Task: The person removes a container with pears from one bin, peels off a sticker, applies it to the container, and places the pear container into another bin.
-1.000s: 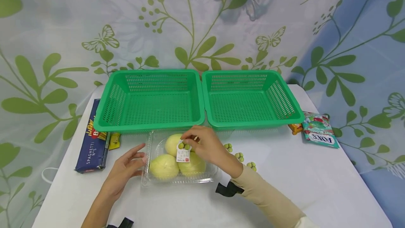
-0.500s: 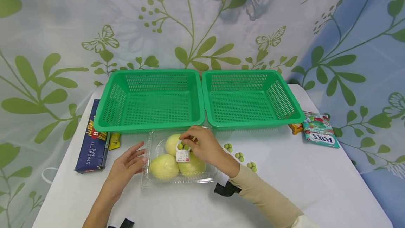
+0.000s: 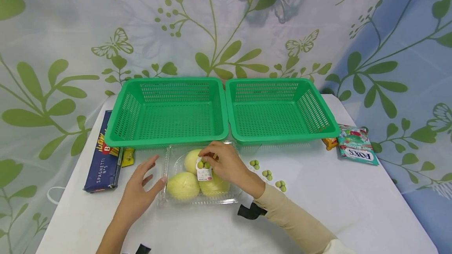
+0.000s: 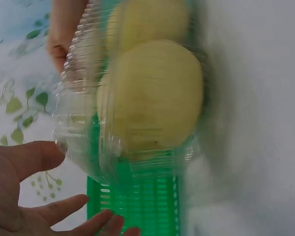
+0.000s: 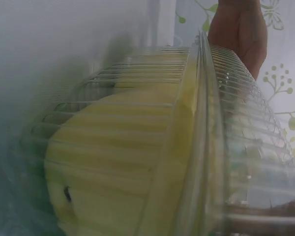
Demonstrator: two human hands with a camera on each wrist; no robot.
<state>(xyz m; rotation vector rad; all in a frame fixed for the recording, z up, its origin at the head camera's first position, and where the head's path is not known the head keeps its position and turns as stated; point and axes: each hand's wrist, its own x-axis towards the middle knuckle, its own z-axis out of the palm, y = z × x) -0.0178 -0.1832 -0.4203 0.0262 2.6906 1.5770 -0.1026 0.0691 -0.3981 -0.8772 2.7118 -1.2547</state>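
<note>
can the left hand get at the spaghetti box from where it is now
Probably yes. The left hand is open beside the clear fruit container, and the spaghetti box lies further to its left with only bare table between them.

Two baskets (image 3: pixel 226 109) sit side by side behind the fruit box (image 3: pixel 199 175), spaghetti (image 3: pixel 102 156) left, sweets (image 3: pixel 354 150) right.

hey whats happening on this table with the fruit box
A person's right hand pinches a small green sticker at the white label on a clear plastic clamshell holding three pale yellow fruits. The left hand is open, thumb at the box's left edge. Two green baskets sit behind, with nothing in them.
</note>
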